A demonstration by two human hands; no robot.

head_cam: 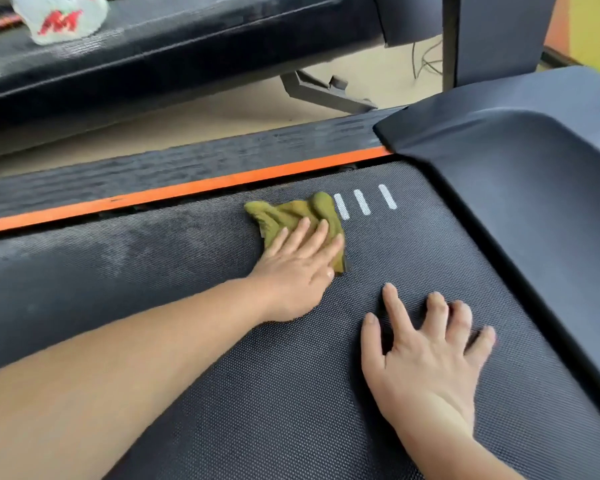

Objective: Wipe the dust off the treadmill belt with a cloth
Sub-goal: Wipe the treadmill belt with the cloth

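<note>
Wiping beside the white stripes (362, 201)
Left hand (297, 271) flat, pressing cloth (291, 211) into belt (291, 410); right hand (426, 358) splayed empty, likely bracing.

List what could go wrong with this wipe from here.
1. The green cloth is bunched under the left hand, close to the orange side rail; a fold could snag in the gap beside the rail.
2. The right hand rests flat on the treadmill belt; if the belt slips, balance may go.
3. The greyish dusty patch left of the cloth could get missed.
</note>
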